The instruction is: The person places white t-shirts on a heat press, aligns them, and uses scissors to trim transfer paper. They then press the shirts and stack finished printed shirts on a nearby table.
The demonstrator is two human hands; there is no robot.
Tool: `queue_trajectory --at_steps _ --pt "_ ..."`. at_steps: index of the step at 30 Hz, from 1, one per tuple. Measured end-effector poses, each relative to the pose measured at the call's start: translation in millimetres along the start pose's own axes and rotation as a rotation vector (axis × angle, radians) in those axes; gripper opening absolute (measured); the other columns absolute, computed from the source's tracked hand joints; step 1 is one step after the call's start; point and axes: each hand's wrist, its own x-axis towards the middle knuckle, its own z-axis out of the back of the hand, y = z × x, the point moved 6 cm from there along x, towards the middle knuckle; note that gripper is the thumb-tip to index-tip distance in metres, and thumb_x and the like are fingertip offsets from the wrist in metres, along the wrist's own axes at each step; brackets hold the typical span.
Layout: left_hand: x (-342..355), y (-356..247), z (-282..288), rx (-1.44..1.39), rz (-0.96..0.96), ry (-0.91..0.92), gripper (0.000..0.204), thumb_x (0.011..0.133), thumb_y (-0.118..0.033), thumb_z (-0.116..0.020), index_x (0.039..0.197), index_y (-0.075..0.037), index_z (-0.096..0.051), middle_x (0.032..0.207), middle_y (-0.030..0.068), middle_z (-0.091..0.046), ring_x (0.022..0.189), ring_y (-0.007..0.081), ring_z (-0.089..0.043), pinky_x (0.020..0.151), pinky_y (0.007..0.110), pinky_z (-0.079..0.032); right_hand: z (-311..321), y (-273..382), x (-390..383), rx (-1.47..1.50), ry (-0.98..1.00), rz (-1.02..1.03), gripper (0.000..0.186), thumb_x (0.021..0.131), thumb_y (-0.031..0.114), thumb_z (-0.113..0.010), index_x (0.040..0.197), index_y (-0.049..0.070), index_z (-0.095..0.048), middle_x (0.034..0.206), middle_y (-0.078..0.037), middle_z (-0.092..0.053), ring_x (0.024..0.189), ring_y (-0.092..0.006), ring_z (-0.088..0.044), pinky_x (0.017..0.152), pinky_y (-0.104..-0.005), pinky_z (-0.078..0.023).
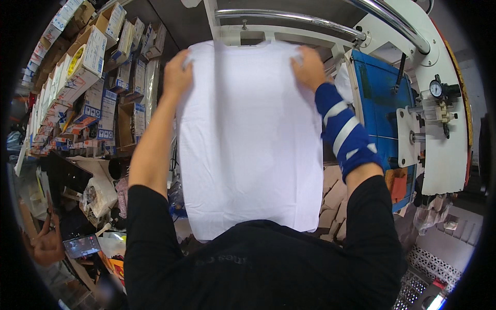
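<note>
A white shirt (258, 134) lies spread out in front of the person, below a shiny metal bar (289, 14). The left hand (178, 75) is closed on its top left corner, and the right hand (309, 67) is closed on its top right corner. Holding both corners wide apart probably helps keep the cloth flat and straight, though a soft fold runs down it. Boxes (88, 57) sit on the left, likely to be out of the way. The fingers are blurry, and some tips cannot be seen. The shirt hides what holds it up, and the person's black top (263, 263) covers part of its bottom edge. The sleeves are hard to find.
</note>
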Motion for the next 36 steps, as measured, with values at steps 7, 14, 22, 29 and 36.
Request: queue_trajectory --at_steps 7,14,22,29,36 --pt "-29 -78 -47 0.433 -0.159 0.256 0.056 0.094 -0.04 -0.064 0.139 -0.008 -0.058 0.142 0.0136 -0.056 0.136 0.0321 -0.047 0.119 0.054 -0.027 -13 93 -19 -0.12 0.286 -0.05 0.068 0.095 0.056 -0.054 0.147 0.013 -0.05 0.155 -0.019 -0.043 0.147 -0.0417 -0.031 0.121 -0.0608 -0.019" --pt "-230 -186 10 0.298 -0.396 0.549 0.061 0.093 -0.037 -0.064 0.149 -0.015 -0.05 0.156 0.0152 -0.044 0.145 0.041 -0.037 0.119 0.062 -0.023 68 195 -223 -0.074 0.454 0.247 0.066 0.095 0.052 -0.056 0.151 0.017 -0.048 0.161 -0.018 -0.035 0.15 -0.0444 -0.026 0.12 -0.0635 -0.017" --pt "-422 -158 156 0.177 0.184 0.254 0.066 0.098 -0.041 -0.058 0.152 -0.006 -0.044 0.157 0.0188 -0.042 0.147 0.0413 -0.035 0.121 0.054 -0.024 196 134 -455 -0.089 0.357 -0.193 0.06 0.099 0.049 -0.057 0.145 0.01 -0.054 0.157 -0.023 -0.04 0.148 -0.0413 -0.032 0.12 -0.0562 -0.025" --pt "-403 -35 100 -1.211 1.322 0.423 0.061 0.105 -0.05 -0.047 0.143 -0.003 -0.051 0.139 0.0138 -0.062 0.119 0.0242 -0.064 0.104 0.043 -0.046 91 34 -440 1.557 0.446 -1.333 0.043 0.108 0.029 -0.047 0.138 -0.002 -0.055 0.143 -0.021 -0.055 0.132 -0.0292 -0.055 0.111 -0.0441 -0.045" --pt "-475 0 86 -0.978 1.454 0.68 0.051 0.1 -0.05 -0.055 0.128 -0.01 -0.066 0.122 0.0068 -0.072 0.108 0.0194 -0.068 0.093 0.039 -0.054 96 21 -465 1.694 0.367 -1.33 0.051 0.102 0.024 -0.059 0.145 0.0 -0.049 0.142 -0.017 -0.058 0.129 -0.0305 -0.057 0.111 -0.0472 -0.045"
